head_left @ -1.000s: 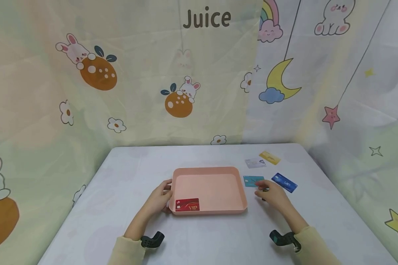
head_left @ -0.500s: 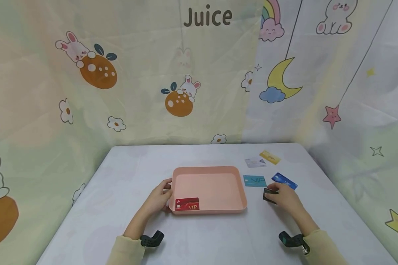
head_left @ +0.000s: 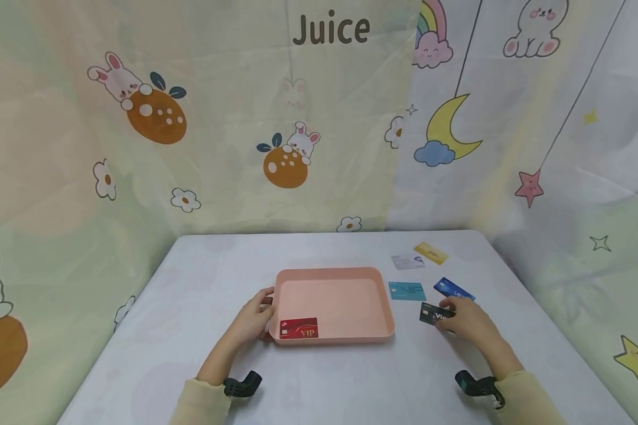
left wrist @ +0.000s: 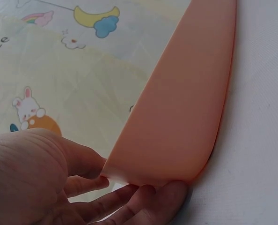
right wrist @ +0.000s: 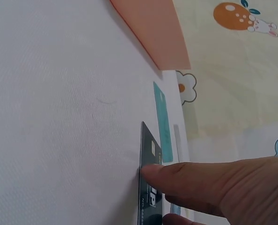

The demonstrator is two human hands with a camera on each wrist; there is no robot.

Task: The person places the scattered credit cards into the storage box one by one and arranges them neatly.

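Observation:
A pink tray (head_left: 335, 301) lies on the white table, with a red VIP card (head_left: 299, 328) flat inside its near left corner. My left hand (head_left: 255, 317) holds the tray's left end. In the left wrist view, the thumb tip meets the rim and the other fingers (left wrist: 164, 201) lie against the outer wall. Right of the tray, my right hand (head_left: 465, 319) pinches a black VIP card (head_left: 432, 313) at its right part, low over the table. The right wrist view shows the thumb (right wrist: 171, 173) across the card's printed face; the fingers behind it are partly hidden.
A teal card (head_left: 407, 291) lies just beyond the black one, close to the tray's right side. A blue card (head_left: 454, 287) is partly behind the right hand. Farther back lie a pale silver card (head_left: 408, 261) and a yellow card (head_left: 431, 253). Printed cloth walls (head_left: 234, 200) surround the table.
My right hand has moved right, away from the teal card, which is now uncovered. More of the black card shows beside its fingers. The left hand and tray stay in place.

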